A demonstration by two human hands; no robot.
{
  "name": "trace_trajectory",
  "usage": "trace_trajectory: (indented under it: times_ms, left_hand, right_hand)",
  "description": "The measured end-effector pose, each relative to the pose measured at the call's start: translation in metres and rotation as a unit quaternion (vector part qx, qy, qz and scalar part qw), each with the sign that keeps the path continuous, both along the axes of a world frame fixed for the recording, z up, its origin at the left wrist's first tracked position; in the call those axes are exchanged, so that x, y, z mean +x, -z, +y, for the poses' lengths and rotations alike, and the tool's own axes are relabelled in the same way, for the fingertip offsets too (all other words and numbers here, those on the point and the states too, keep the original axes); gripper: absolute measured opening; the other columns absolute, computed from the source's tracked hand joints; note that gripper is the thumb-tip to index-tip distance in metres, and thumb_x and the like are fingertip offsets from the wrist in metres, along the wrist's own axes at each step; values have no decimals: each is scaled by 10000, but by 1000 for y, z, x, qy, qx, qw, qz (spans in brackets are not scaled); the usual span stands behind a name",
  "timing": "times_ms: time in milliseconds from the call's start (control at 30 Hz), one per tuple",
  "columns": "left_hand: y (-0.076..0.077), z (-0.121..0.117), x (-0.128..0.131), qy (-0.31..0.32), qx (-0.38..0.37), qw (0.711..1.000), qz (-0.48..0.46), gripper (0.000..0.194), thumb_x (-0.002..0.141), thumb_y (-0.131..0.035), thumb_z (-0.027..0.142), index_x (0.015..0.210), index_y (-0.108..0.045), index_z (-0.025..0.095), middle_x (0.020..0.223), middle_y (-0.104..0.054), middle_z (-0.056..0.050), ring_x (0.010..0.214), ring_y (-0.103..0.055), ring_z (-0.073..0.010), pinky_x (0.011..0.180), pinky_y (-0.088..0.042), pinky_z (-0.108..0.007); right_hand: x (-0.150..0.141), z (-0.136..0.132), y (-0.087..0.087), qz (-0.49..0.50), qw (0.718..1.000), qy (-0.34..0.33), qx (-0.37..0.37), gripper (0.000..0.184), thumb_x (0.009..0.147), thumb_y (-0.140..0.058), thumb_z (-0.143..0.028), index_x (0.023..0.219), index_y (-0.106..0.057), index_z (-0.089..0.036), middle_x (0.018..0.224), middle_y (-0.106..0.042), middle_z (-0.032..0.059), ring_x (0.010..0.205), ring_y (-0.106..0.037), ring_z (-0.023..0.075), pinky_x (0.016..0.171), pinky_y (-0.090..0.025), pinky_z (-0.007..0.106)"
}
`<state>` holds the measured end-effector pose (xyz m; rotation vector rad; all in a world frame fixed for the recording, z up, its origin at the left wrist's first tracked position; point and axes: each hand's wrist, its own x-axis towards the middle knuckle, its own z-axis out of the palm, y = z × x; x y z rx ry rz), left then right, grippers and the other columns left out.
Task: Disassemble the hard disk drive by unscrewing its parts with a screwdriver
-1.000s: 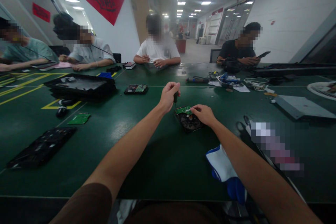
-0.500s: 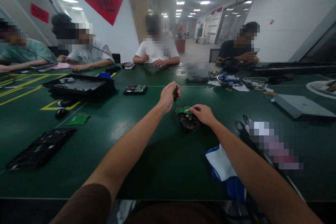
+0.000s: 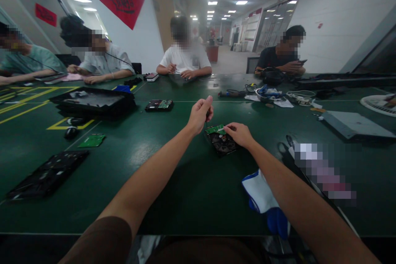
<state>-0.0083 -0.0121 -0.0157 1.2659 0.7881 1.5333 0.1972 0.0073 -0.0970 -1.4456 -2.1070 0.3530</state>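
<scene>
A small black hard drive (image 3: pixel 221 142) with a green circuit board (image 3: pixel 215 129) on its far end lies on the dark green table (image 3: pixel 173 181). My left hand (image 3: pixel 199 114) is closed around a black-handled screwdriver (image 3: pixel 207 118), held upright with its tip down on the board's left corner. My right hand (image 3: pixel 239 135) rests on the drive's right side, fingertips pinched on the board's near edge.
A blue and white cloth (image 3: pixel 262 202) lies near my right forearm. Black trays (image 3: pixel 93 101) (image 3: pixel 48 175), a loose green board (image 3: pixel 92 140), a second drive (image 3: pixel 160 105) and tools with cables (image 3: pixel 266 94) lie about. Several people sit along the far edge.
My left hand has shifted its grip on the screwdriver, the thumb now raised higher. The right hand and the drive have stayed put.
</scene>
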Motion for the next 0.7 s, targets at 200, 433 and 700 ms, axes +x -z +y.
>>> trace_trajectory:
  times_ms: [200, 433, 700]
  left_hand:
    - [-2, 6, -4, -75, 30, 996, 37, 504, 826, -629, 674, 667, -525, 208, 592, -517, 24, 525, -481, -88, 509, -385, -238]
    - [-8, 5, -10, -81, 21, 993, 88, 448, 805, -675, 640, 753, -681, 196, 631, -566, 9, 581, -529, -108, 519, -392, -237]
    - [-10, 4, -7, 7, -36, 999, 27, 396, 831, -707, 538, 777, -603, 160, 747, -690, -60, 627, -644, -135, 652, -524, -287]
  right_hand:
    - [0, 2, 1, -11, 1000, -7, 7, 323, 946, -554, -470, 996, -771, -236, 1053, -757, 50, 954, -676, 220, 810, -472, 305]
    - [0, 0, -1, -7, 1000, -7, 2, 315, 936, -564, -469, 975, -771, -234, 1043, -759, 47, 950, -675, 215, 791, -468, 290]
    - [-1, -1, -3, -11, 1000, -4, 0, 314, 934, -564, -466, 986, -773, -238, 1045, -757, 44, 941, -674, 210, 805, -469, 297]
